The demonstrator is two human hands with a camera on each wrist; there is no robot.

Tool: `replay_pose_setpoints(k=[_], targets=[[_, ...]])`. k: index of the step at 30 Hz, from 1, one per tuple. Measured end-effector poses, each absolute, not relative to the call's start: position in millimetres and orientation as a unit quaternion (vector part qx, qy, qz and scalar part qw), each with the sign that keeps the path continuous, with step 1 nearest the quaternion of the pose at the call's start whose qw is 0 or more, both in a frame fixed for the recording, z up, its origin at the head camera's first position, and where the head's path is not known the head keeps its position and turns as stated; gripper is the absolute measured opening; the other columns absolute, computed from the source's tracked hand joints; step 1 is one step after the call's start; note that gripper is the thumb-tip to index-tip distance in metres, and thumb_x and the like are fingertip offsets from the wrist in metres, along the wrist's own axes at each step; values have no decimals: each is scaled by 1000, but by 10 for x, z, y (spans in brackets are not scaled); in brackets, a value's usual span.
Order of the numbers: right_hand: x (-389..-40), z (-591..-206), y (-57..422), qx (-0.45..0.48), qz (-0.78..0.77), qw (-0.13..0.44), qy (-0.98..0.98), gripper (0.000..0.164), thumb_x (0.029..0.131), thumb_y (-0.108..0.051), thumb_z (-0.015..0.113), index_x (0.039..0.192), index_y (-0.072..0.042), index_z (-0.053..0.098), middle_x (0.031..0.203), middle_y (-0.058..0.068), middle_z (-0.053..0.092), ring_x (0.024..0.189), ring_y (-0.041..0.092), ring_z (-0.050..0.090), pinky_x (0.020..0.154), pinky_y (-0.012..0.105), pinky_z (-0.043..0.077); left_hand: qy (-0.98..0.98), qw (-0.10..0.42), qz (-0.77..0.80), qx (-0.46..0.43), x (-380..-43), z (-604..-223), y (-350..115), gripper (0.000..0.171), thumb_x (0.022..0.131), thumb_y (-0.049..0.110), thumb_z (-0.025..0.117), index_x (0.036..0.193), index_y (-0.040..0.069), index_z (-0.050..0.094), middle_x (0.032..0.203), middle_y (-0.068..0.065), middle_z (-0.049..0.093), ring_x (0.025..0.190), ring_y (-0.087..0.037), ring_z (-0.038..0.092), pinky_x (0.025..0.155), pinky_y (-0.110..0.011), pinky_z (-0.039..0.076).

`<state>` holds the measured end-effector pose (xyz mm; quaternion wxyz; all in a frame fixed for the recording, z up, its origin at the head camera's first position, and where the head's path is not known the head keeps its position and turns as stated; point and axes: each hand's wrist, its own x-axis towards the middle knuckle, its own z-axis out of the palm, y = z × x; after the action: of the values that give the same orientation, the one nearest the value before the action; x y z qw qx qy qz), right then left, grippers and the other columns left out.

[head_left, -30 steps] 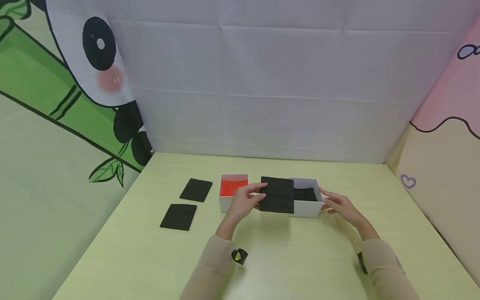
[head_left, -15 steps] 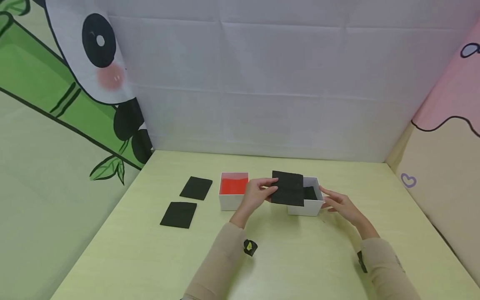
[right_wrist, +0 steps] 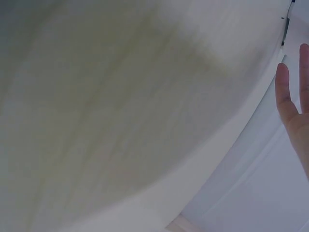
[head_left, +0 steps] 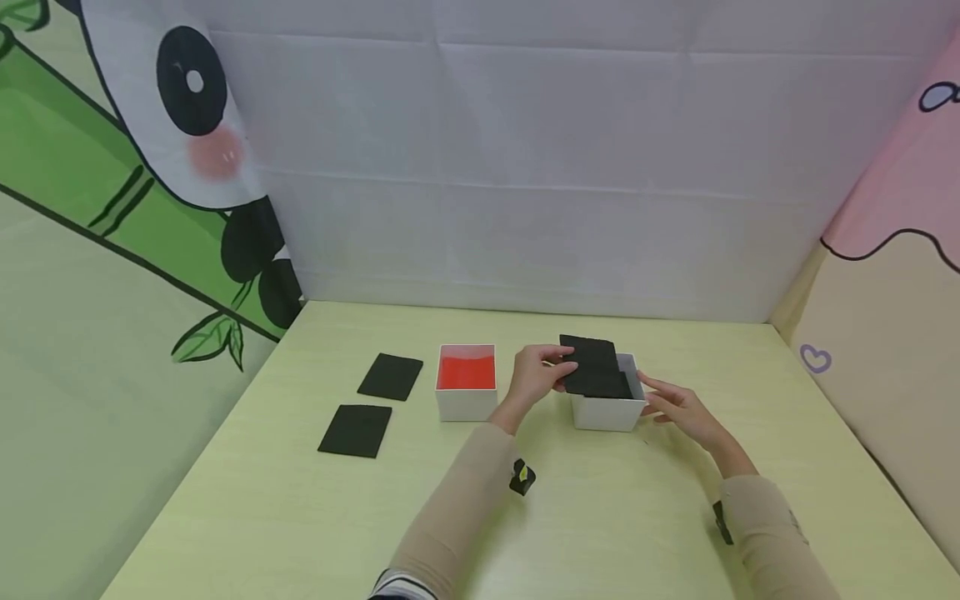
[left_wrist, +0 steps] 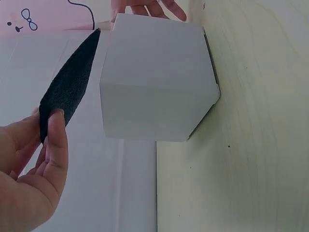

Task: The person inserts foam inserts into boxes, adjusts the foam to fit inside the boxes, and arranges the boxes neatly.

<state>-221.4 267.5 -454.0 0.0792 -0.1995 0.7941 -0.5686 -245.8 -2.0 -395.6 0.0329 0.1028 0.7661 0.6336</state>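
Note:
My left hand [head_left: 534, 375] pinches a folded square black cloth [head_left: 591, 362] by its left edge, thumb against fingers. The cloth hangs over the right white box [head_left: 606, 414] and covers most of its opening. In the left wrist view the cloth [left_wrist: 70, 79] is tilted beside the box [left_wrist: 154, 63], apart from it. More black cloth inside the box is mostly hidden. My right hand [head_left: 684, 414] rests its fingertips at the box's right side, fingers fairly straight. In the right wrist view only part of that hand [right_wrist: 297, 111] shows.
Left of that box stands another white box [head_left: 465, 407] with a red folded cloth [head_left: 467, 372] inside. Two black square cloths lie flat farther left, one behind [head_left: 390, 377] and one in front [head_left: 355, 431]. A white sheet [head_left: 487, 167] hangs along the table's back edge.
My left hand has carried the black cloth to the right and slightly back, from between the boxes to above the right box. My right hand has stayed at the box's side.

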Motion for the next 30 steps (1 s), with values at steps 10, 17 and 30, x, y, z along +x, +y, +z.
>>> replay_pose_setpoints(k=[10,17,30], targets=[[-2204,-4534,2689,-202,-571,69,793,44,94,-10,45,133,4,32,103,-18,59,85,22,62,71,37,49,795,32,597,105,-2517,-3961,188,26,78,8,68,104,3,67,69,-2,58,52,-15,56,53,-24,50],[-2199,-4546,2697,-199,-571,73,793,42,95,-11,44,133,2,33,99,-17,61,85,23,62,71,38,48,809,33,578,105,-2560,-3967,268,24,79,9,68,102,3,68,66,-1,56,56,-19,58,50,-19,47],[-2199,-4537,2674,-198,-569,79,794,43,95,-11,42,134,3,30,96,-13,63,86,27,61,73,40,48,851,28,513,114,-2574,-4030,308,24,80,14,67,101,4,68,71,0,59,55,-6,46,49,-17,38]])
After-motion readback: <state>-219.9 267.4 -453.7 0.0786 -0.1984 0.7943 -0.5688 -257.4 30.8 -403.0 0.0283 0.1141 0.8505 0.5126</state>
